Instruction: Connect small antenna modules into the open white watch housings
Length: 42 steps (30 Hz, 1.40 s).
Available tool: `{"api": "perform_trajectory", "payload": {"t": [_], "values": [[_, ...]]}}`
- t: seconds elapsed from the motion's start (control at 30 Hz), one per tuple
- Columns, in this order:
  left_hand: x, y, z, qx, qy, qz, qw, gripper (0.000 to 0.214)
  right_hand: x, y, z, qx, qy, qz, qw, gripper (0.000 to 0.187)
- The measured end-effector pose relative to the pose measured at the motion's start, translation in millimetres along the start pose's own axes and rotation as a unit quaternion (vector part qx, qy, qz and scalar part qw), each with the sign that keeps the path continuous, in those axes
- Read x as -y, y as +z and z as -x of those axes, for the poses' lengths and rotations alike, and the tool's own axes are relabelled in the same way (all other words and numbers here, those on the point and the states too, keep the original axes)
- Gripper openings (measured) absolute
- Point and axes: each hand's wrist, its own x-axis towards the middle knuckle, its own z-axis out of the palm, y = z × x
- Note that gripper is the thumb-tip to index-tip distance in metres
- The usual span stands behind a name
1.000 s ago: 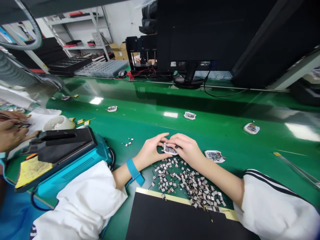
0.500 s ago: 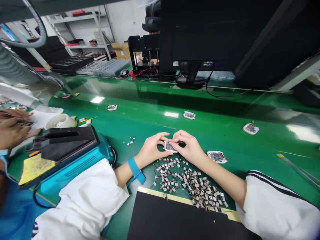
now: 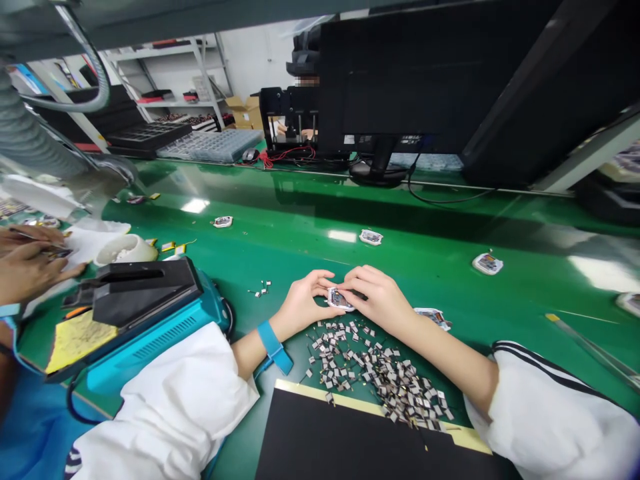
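Note:
My left hand (image 3: 304, 301), with a blue wrist strap (image 3: 274, 347), grips a small white casing with a circuit board (image 3: 339, 299) between thumb and fingers. My right hand (image 3: 376, 291) is closed at the casing's right side, its fingertips pressed on the board; anything tiny between them is hidden. Below both hands lies a heap of small silver square parts with short dark leads (image 3: 400, 383). Another white casing (image 3: 434, 317) lies partly behind my right forearm. A few loose silver parts (image 3: 261, 291) are to the left of my left hand.
A teal device (image 3: 145, 347) with a yellow sponge (image 3: 80, 340) stands at left, beside a co-worker's hands (image 3: 35, 263). More casings (image 3: 371, 237) lie farther back, below a monitor (image 3: 400, 80). Tweezers (image 3: 590, 347) rest at right, a black sheet (image 3: 350, 440) in front.
My right fingers have shifted slightly on the casing and hide more of its right side. The view has tilted a little; the casing stays in my hands.

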Motion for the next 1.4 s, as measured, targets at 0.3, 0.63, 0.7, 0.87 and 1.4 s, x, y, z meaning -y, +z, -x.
{"api": "perform_trajectory", "payload": {"t": [0.3,0.63,0.7,0.87,1.4], "values": [[-3.3,-2.4,0.4,0.014,0.001,-0.011,1.000,0.056,7.3,-13.4,-19.3,0.099,-0.104,0.088,0.986,0.013],[-2.2,-8.6,-19.5,-0.014,0.008,-0.032,0.999,0.056,-22.8,-30.5,-37.8,0.173,-0.096,0.058,0.978,0.013],[7.3,-20.4,-41.0,-0.084,0.006,-0.059,0.995,0.054,-55.5,-26.5,-40.6,0.128,0.008,0.070,0.989,0.027],[33.2,-45.8,-93.7,-0.193,-0.007,-0.175,0.966,0.046,-120.9,5.4,-44.1,0.095,0.182,0.060,0.977,0.046],[-30.0,-17.8,21.4,0.208,0.063,-0.352,0.910,0.014,-33.2,-6.4,15.7,0.132,0.165,-0.127,0.969,0.039]]}}
